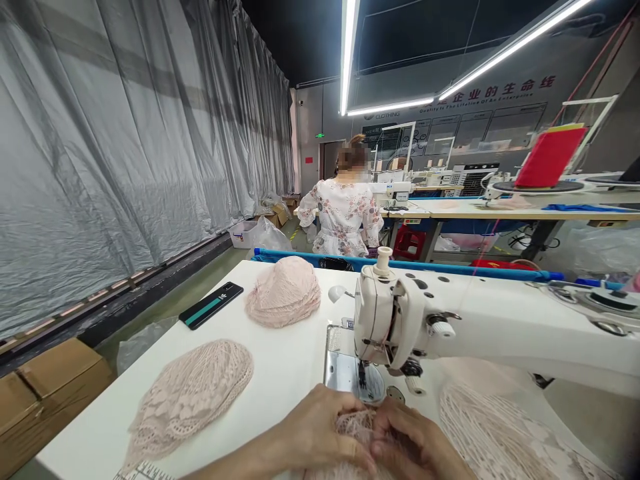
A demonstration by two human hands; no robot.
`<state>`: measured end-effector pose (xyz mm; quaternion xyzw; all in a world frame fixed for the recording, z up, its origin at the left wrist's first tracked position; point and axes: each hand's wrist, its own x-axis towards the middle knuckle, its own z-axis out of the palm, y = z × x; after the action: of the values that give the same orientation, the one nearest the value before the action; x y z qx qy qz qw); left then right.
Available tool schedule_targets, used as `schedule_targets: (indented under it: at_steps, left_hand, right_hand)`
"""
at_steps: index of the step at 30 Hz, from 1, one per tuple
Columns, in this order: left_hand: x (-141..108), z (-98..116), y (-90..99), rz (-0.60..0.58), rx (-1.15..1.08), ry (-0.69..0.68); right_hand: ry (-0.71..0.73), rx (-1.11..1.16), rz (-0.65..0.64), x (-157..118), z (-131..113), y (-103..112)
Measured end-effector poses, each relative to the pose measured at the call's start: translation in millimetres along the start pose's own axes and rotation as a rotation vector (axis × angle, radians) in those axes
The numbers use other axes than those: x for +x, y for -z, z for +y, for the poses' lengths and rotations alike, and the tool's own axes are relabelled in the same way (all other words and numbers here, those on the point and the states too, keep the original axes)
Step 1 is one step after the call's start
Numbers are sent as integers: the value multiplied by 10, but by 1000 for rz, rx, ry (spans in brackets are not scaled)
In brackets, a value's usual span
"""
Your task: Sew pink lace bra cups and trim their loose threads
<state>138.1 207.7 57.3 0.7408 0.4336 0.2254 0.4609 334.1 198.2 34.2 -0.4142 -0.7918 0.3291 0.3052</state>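
Pale pink lace fabric (356, 424) is bunched just in front of the needle plate, pinched from both sides. My left hand (320, 430) is closed on its left part, and my right hand (413, 433) closes on the right part, the fingertips of both nearly meeting. Over them stands a white sewing machine (500, 320), its presser foot (367, 380) right behind my fingers. Whether the lace lies under the foot cannot be made out. More pink lace (500, 427) is spread beneath the machine's arm at the right.
On the white table (270, 373) lie a flat lace stack (195, 387), a rounded stack of pink cups (285, 293), a dark phone-like slab (211, 305) and a ruler (145, 472). Cardboard boxes (55, 393) stand at the left. Ahead, a person in a floral top (343, 213) faces away.
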Motion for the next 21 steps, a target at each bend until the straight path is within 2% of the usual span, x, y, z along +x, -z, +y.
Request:
schedule_targets:
  at_steps: [2, 6, 12, 16, 17, 19, 21]
  left_hand:
    - [-8, -3, -3, -4, 3, -26]
    - [-7, -9, -6, -35, 16, 5]
    - [10, 19, -31, -14, 34, 101]
    - [-24, 55, -24, 3, 166, 66]
    - [-38, 61, -20, 49, 211, 39]
    - [-61, 58, -23, 221, 335, -78]
    - [-64, 26, -55, 409, 486, -291]
  right_hand:
    - [-5, 96, -24, 14, 3, 19]
    - [-167, 160, -4, 21, -25, 12]
    - [-149, 142, 139, 20, -60, -47]
    - [-166, 85, 101, 34, 14, -33]
    - [-165, 40, 86, 41, 31, -22]
    - [-153, -62, 92, 53, 54, 2]
    - [-131, -157, 122, 63, 61, 13]
